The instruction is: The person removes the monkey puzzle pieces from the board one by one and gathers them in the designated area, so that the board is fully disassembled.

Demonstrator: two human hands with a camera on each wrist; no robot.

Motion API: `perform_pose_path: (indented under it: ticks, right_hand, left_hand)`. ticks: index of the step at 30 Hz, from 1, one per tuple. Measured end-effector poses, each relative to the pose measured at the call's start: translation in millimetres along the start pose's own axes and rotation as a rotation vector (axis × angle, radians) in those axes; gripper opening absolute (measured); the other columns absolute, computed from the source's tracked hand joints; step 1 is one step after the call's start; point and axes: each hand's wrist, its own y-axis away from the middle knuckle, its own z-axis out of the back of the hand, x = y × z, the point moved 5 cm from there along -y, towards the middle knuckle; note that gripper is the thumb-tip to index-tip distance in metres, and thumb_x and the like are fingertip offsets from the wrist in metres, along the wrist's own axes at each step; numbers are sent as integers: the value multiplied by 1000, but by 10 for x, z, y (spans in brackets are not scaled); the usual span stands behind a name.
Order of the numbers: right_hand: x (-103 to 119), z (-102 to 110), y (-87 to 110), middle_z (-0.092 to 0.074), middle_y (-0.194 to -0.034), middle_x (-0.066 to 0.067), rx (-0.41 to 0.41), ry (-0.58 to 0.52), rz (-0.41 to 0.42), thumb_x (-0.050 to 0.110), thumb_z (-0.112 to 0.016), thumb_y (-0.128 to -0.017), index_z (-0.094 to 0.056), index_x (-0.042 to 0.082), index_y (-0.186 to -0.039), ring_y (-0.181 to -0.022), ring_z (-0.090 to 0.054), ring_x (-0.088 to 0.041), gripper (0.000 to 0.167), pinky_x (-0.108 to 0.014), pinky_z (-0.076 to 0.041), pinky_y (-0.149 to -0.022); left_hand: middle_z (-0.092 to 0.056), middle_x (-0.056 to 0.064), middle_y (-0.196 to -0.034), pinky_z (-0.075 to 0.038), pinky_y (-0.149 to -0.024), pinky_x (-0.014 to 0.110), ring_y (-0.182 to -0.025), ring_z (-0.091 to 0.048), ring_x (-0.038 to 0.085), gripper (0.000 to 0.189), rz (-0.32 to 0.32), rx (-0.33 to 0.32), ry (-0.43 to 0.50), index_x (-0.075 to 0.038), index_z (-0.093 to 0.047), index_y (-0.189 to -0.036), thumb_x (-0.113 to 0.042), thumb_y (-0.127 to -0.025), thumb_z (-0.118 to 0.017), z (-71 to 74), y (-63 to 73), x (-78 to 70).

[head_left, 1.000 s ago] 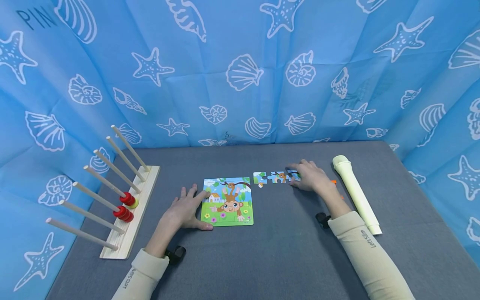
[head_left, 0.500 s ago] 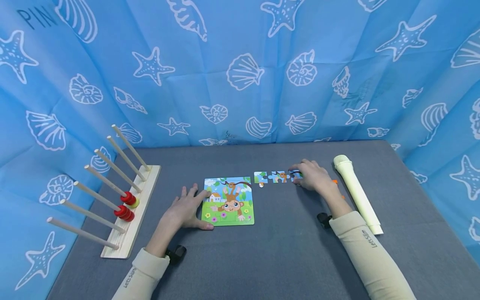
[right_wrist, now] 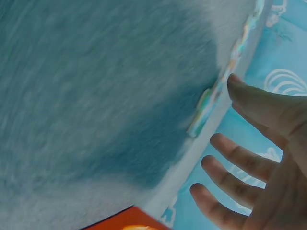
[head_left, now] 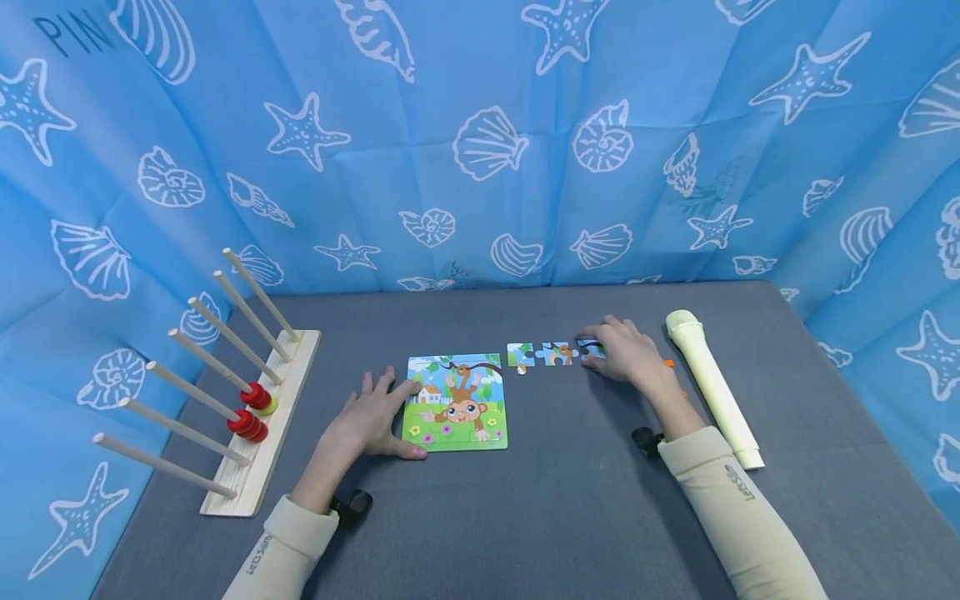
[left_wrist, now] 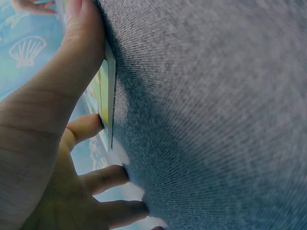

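Observation:
My left hand (head_left: 369,419) rests with spread fingers at the left side of a square jigsaw puzzle board (head_left: 455,437) showing a monkey, house and flowers. In the left wrist view its thumb (left_wrist: 82,40) lies along the board's edge, with the other fingertips on the table. A short row of loose puzzle pieces sits right of the board: a left piece (head_left: 517,354) and a middle piece (head_left: 555,354). My right hand (head_left: 628,354) holds the rightmost puzzle piece (head_left: 592,351) between thumb and forefinger, its other fingers (right_wrist: 230,184) stretched out above the table.
A wooden rod stand (head_left: 279,412) with red and yellow beads (head_left: 247,427) stands at the left. A cream toy microphone (head_left: 712,387) lies at the right, beside an orange object (head_left: 670,364) partly hidden by my wrist. A blue shell-patterned curtain (head_left: 420,183) hangs behind the table.
The rightmost puzzle piece has shifted slightly right with my right hand, widening its gap to the middle piece. My left hand stays at the board.

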Motion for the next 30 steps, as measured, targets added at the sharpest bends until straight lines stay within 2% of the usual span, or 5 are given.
perform_pose_path:
  ticks: [11,19,25,30]
  right_hand:
    - [371,18,46,-59,-136,-23,-57,-131,41,24,-74,-95,-62,9,-140,-123,-56,-44,49,-69,-50,-94]
    - [723,-57,51,-64,-129,-22,-70,-182,141,20,-76,-93,-64,7,-138,-112,-60,-38,49,-59,-51,-93]
    - [1028,-131,57,-65,-126,-20,-54,-195,193,21,-76,-93,-65,8,-137,-112,-61,-35,48,-54,-52,-91]
    - [1266,-204,26,-65,-124,-17,-17,-197,235,24,-76,-93,-65,11,-138,-105,-60,-31,48,-48,-52,-81]
  left_hand:
    - [-16,33,-167,-26,-115,77,-151,-11,63,103,-2,0,-6,-18,-37,-155,-54,-74,-88,-14,1,4]
    - [-12,32,-168,-24,-118,74,-154,-9,59,128,33,21,-1,1,-15,-162,-56,-74,-88,-47,3,17]
    - [-13,32,-168,-25,-118,73,-153,-10,59,126,30,24,-25,3,-18,-161,-56,-74,-87,-40,17,2]
    - [-12,31,-168,-24,-119,73,-154,-9,58,127,43,31,-23,3,-17,-162,-56,-75,-87,-39,15,0]
